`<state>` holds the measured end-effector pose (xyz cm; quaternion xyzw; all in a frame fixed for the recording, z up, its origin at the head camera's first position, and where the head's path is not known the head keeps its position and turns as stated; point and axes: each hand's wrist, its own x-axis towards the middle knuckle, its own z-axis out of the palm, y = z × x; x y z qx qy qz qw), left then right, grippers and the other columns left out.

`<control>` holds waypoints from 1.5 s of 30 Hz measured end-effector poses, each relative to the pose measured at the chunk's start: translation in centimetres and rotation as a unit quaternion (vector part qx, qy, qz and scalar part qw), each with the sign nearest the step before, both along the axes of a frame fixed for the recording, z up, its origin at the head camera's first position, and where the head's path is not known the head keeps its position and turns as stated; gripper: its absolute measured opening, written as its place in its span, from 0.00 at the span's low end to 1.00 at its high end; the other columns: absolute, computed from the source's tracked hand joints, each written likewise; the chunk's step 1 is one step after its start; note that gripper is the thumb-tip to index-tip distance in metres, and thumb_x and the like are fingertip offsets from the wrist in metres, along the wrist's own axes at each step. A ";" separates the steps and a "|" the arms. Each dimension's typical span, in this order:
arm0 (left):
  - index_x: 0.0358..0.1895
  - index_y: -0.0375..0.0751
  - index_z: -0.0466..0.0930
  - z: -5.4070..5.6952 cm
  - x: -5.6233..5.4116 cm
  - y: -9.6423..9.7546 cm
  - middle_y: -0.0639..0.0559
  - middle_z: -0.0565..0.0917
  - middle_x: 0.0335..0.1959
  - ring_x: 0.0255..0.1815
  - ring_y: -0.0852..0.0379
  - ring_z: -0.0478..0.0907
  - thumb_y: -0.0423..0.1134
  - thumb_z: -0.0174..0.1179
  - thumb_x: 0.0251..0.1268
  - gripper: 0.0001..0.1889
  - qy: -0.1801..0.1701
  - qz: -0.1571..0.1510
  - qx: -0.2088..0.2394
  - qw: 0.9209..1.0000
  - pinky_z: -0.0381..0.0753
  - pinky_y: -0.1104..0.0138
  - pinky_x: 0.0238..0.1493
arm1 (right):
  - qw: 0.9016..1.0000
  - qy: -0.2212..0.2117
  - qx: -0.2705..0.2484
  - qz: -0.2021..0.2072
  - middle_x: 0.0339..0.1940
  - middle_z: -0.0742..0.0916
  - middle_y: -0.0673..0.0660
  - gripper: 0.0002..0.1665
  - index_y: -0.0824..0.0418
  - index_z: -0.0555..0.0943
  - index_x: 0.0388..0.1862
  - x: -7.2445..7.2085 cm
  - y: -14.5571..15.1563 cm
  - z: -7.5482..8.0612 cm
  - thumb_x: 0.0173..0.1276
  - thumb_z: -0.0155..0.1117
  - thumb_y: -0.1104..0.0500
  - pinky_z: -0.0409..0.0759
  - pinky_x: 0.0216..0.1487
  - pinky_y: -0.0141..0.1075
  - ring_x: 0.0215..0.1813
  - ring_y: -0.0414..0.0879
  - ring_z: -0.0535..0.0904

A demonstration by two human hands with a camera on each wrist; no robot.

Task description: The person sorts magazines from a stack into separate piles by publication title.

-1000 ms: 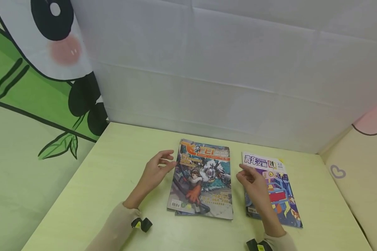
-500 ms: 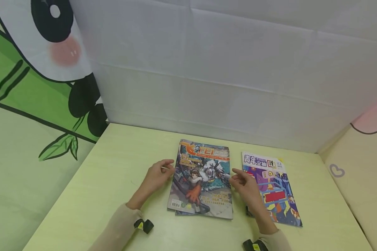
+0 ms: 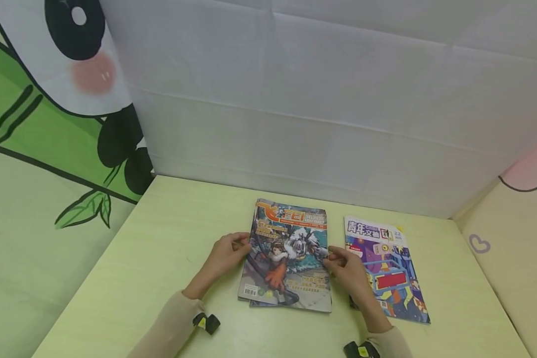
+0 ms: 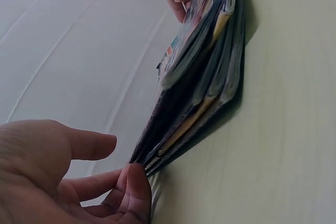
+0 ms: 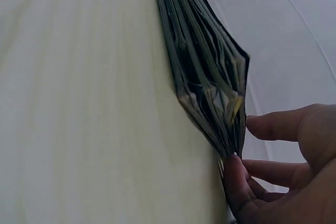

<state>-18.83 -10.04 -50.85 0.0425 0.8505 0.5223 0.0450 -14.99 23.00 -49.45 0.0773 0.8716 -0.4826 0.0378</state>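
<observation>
- Two hands work at one stack of magazines (image 3: 286, 256) lying flat on the pale green bench (image 3: 152, 248); a second, single magazine (image 3: 387, 268) lies just right of the right hand's fingers, apart from the stack.
- Left hand (image 3: 225, 253): its fingers (image 4: 137, 192) are curled against the stack's left edge, thumb tip touching the page edges. Whether they truly pinch the cover or only press on it cannot be told.
- Between the two sets of fingers the stack shows several layered issues in the wrist views, but their exact count is hard to make out.
- Right hand (image 3: 346, 266): its fingers (image 5: 237, 182) are bent at the stack's right edge, thumb on the page edges; the grip is equally uncertain.
- Part of the single magazine's left lower edge is hidden behind the right hand and wrist.
</observation>
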 end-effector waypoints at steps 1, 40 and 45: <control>0.65 0.25 0.85 0.0 0.0 0.0 0.41 0.90 0.47 0.45 0.46 0.90 0.31 0.67 0.76 0.19 0.000 0.000 -0.001 1.000 0.88 0.61 0.44 | 1.000 -0.001 0.007 0.004 0.49 0.89 0.61 0.27 0.74 0.81 0.72 0.0 0.0 -0.1 0.79 0.72 0.64 0.81 0.36 0.30 0.43 0.45 0.82; 0.66 0.29 0.84 0.5 0.3 0.2 0.44 0.92 0.43 0.42 0.48 0.92 0.22 0.74 0.63 0.26 -0.010 -0.005 0.029 1.000 0.92 0.57 0.45 | 0.997 0.005 -0.072 -0.003 0.44 0.87 0.61 0.28 0.66 0.78 0.76 0.1 -0.2 0.6 0.79 0.69 0.69 0.81 0.39 0.33 0.40 0.47 0.81; 0.67 0.30 0.84 0.9 0.1 -0.3 0.45 0.92 0.44 0.43 0.49 0.92 0.23 0.74 0.63 0.27 -0.026 -0.013 0.033 0.999 0.92 0.57 0.46 | 0.994 0.002 -0.111 -0.009 0.43 0.86 0.61 0.28 0.66 0.77 0.76 0.2 -0.7 0.7 0.80 0.66 0.71 0.81 0.37 0.33 0.38 0.47 0.80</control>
